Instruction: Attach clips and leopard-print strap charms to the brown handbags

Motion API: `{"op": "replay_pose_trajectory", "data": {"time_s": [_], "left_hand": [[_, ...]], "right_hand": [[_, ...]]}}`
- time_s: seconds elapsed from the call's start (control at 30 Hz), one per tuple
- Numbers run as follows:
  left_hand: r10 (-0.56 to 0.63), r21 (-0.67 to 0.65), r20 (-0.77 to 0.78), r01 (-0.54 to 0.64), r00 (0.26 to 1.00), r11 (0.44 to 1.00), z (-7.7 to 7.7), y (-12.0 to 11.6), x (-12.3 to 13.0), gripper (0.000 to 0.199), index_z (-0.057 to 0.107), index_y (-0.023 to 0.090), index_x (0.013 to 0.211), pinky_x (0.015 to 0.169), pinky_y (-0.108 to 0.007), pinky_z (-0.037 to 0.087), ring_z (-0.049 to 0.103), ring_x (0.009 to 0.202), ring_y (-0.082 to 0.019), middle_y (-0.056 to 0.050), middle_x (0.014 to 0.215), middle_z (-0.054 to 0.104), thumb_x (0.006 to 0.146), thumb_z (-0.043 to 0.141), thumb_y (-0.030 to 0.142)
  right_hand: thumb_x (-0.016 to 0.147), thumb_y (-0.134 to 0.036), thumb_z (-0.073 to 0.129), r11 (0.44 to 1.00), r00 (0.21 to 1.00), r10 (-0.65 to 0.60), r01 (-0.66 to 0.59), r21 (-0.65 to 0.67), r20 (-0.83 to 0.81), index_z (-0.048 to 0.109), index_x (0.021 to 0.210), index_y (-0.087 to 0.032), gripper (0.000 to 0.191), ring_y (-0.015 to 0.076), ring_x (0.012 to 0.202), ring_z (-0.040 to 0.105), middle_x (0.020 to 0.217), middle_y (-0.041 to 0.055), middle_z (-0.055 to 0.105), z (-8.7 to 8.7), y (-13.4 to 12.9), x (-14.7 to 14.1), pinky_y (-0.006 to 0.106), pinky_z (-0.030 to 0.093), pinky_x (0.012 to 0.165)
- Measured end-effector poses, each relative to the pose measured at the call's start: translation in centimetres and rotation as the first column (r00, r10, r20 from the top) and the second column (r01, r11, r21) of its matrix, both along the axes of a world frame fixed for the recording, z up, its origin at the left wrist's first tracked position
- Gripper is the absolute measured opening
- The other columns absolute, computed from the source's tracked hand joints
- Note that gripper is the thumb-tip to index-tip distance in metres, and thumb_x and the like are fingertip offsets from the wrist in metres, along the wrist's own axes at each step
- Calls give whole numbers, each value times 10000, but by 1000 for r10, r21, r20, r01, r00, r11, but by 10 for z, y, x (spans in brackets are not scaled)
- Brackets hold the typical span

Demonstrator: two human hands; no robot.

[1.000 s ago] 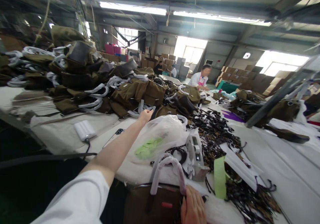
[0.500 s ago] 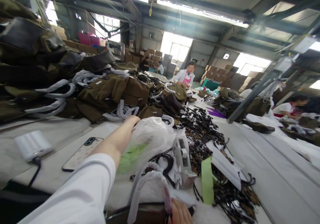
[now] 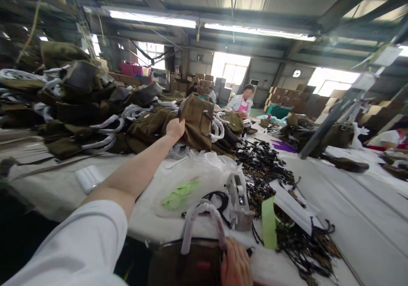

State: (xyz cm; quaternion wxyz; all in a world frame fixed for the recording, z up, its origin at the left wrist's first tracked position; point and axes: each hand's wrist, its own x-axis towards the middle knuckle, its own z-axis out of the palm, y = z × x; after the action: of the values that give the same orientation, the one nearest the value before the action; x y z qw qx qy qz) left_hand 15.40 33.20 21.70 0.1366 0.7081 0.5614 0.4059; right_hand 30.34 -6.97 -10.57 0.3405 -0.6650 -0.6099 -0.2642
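Note:
My left hand [image 3: 176, 128] reaches far out over the table with its fingers closed on the edge of a brown canvas bag [image 3: 198, 122]. That bag stands up at the front of the pile, with white-wrapped handles [image 3: 218, 128] at its right side. Close to my body is a dark brown handbag [image 3: 188, 262] with a wrapped handle [image 3: 204, 213] standing up and a small red label. My right hand [image 3: 236, 262] grips the right end of this handbag, its fingers laid together over the side; the thumb is hidden.
Olive-brown bags [image 3: 86, 107] are heaped at the left. A tape dispenser [image 3: 239, 201], clear plastic with green paper [image 3: 180, 194] and many black straps [image 3: 261, 162] lie ahead. A white power bank [image 3: 89, 179] is at left. A slanted post [image 3: 331, 120] stands right; a co-worker [image 3: 242, 102] is beyond.
My left hand has taken hold of a brown bag and raised it from the pile's front. My view has shifted left, and more of the handbag under my right hand shows.

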Motion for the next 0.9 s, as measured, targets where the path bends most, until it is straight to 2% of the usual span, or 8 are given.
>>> {"op": "replay_pose_trajectory", "data": {"time_s": [0.13, 0.27, 0.33, 0.4, 0.5, 0.67, 0.8, 0.9], "left_hand": [[109, 142, -10, -107, 994, 984, 39, -56, -30, 392, 631, 196, 812, 816, -392, 429, 636, 969, -280, -156, 964, 704, 987, 359, 418], [210, 523, -113, -121, 971, 844, 18, -137, -74, 320, 583, 251, 811, 778, -435, 403, 625, 953, -301, -164, 982, 686, 976, 371, 426], [237, 677, -173, -60, 956, 734, -17, -185, -102, 234, 570, 236, 795, 733, -425, 389, 621, 889, -292, -160, 932, 675, 943, 453, 374], [207, 774, -217, 40, 954, 631, -63, -237, -127, 246, 541, 217, 694, 647, -376, 354, 595, 726, -247, -117, 782, 643, 868, 569, 389], [-102, 781, -413, 410, 905, 471, -133, -314, -150, 311, 541, 210, 644, 591, -320, 340, 545, 631, -176, -45, 712, 618, 833, 626, 442], [-575, 106, -606, 772, 550, 627, -206, -390, -154, 275, 592, 191, 628, 587, -278, 416, 553, 587, -137, -18, 630, 606, 887, 591, 285], [-501, 78, -369, 564, 783, 822, -217, -394, -168, 420, 474, 195, 529, 552, -271, 425, 536, 542, -140, -6, 532, 525, 866, 633, 390], [-309, 73, -72, 314, 948, 946, -214, -375, -172, 257, 582, 179, 835, 730, -337, 532, 643, 828, -210, -92, 863, 653, 878, 571, 432]], "right_hand": [[952, -240, 425, 992, 998, 33, -40, -117, -61, 607, 1198, -171, 314, 291, 1014, 667, 1096, 146, 721, 22, -2, -3, 467, 509, 917], [971, -436, 412, 979, 878, 46, -133, -152, -476, 513, 1340, -127, 491, 338, 1228, 538, 1295, 216, 604, 70, -14, -14, 567, 423, 1022], [968, -568, 346, 954, 609, 114, -288, -85, -785, 423, 1428, -169, 614, 311, 1212, 562, 1300, 194, 605, 98, -25, -14, 535, 456, 995], [917, -733, 177, 875, 133, 151, -480, 70, -980, 421, 1434, -214, 772, 310, 1139, 628, 1197, 169, 672, 124, -37, -8, 505, 519, 907], [794, -883, 118, 812, -301, 10, -554, 184, -954, 568, 1308, -227, 946, 330, 1176, 622, 1191, 161, 694, 143, -54, 10, 494, 522, 921], [737, -784, 564, 870, -367, -252, -491, -43, -896, 686, 1077, -220, 669, 326, 1094, 674, 1070, 111, 753, 116, -62, 34, 465, 555, 900], [588, -413, 877, 875, -269, -264, -471, -113, -926, 660, 1124, -222, 608, 298, 1007, 709, 1091, 73, 756, 93, -59, 32, 412, 580, 869], [555, -357, 898, 900, -226, -211, -425, -99, -951, 659, 1128, -202, 640, 293, 1008, 707, 1108, 85, 751, 87, -54, 25, 416, 573, 887]]}}
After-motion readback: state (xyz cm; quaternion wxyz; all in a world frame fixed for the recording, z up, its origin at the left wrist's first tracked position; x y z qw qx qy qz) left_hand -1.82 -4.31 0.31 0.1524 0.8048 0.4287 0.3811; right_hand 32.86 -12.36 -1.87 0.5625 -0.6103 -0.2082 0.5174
